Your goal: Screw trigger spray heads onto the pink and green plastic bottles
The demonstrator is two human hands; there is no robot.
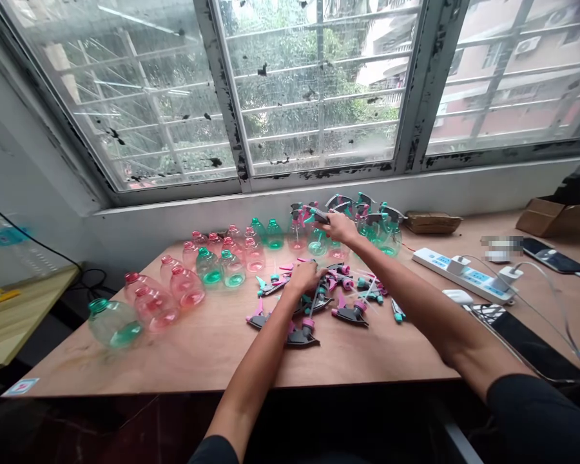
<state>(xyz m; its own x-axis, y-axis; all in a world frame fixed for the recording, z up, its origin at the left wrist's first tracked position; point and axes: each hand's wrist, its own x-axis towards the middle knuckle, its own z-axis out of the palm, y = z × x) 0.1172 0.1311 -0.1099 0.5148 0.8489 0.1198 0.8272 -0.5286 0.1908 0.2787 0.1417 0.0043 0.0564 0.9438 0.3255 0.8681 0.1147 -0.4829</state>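
My right hand (341, 227) is closed round a grey and teal trigger spray head (319, 216), above a clear green bottle (318, 245) at the back of the table. Whether that head sits on the bottle's neck I cannot tell. Lower down, my left hand (305, 276) reaches into a heap of loose trigger spray heads (350, 313) in grey, pink and teal, some with thin clear tubes. Its fingers are curled downward, and what they grip is hidden. Bottles fitted with spray heads (389, 229) stand behind and right of my right hand.
Open-necked pink bottles (187, 287) and green bottles (115, 324) stand along the table's left side and back. To the right lie a white power strip (464, 274) with cables, phones (555, 256), a brown package (432, 223) and a cardboard box (558, 216). Windows rise behind.
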